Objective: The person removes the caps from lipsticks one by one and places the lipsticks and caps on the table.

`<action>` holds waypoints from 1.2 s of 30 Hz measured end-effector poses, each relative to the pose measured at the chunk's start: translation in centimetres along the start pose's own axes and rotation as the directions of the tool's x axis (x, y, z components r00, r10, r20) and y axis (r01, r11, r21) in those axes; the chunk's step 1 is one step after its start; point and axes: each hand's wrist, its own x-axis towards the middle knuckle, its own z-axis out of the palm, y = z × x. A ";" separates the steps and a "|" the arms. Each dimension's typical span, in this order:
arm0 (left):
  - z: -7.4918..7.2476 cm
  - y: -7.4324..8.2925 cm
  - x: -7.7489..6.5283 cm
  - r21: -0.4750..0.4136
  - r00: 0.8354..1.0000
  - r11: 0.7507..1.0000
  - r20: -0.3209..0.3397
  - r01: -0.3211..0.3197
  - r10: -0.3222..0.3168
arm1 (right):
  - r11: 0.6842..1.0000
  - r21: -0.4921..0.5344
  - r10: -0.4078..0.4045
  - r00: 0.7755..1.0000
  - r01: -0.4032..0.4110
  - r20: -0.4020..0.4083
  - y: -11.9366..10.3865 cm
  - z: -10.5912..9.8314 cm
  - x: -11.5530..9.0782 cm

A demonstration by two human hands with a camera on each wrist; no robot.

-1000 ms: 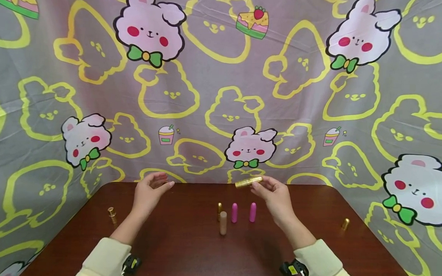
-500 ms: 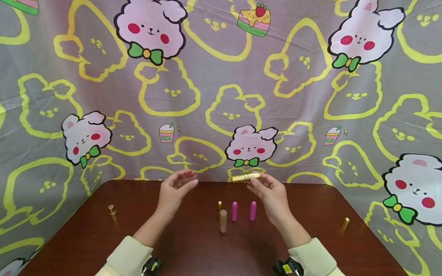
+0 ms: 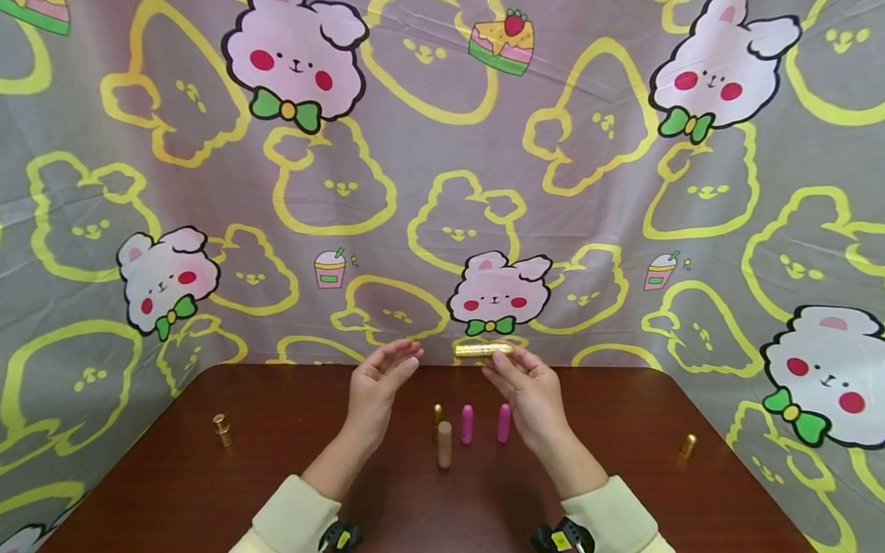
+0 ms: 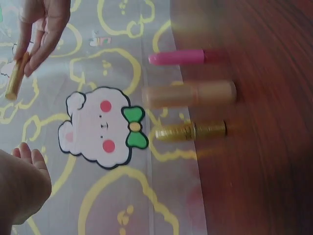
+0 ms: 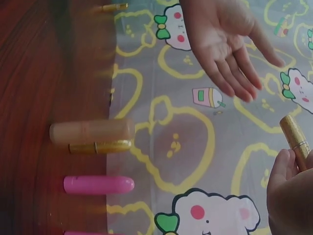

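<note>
My right hand (image 3: pixel 530 390) pinches a shiny gold lipstick tube (image 3: pixel 472 351) between thumb and fingers. The tube lies nearly level in the air above the table. Its free end points toward my left hand (image 3: pixel 376 390), which is raised with relaxed fingers and holds nothing. A small gap parts that hand from the tube. In the right wrist view, the left palm (image 5: pixel 222 44) is spread and bare. Below the hands stand a beige tube (image 3: pixel 444 445), a gold lipstick tube (image 3: pixel 438 414) partly behind it, and two pink tubes (image 3: pixel 467 424), all upright.
On the dark wooden table (image 3: pixel 429 526), a gold tube with a narrower neck (image 3: pixel 222 429) stands at the left. A small round-topped gold piece (image 3: pixel 688 445) is at the right. A patterned cloth (image 3: pixel 449 143) hangs behind and along both sides.
My left hand has moved right, toward the gold lipstick tube. My right hand has shifted slightly left, turning the tube from slanted to nearly level. The standing tubes stay put.
</note>
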 end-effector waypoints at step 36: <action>5.2 -1.4 -0.3 -0.039 0.992 0.991 -0.010 0.125 -0.125 | 0.995 0.081 0.055 0.998 -0.057 0.027 0.4 1.9 -1.1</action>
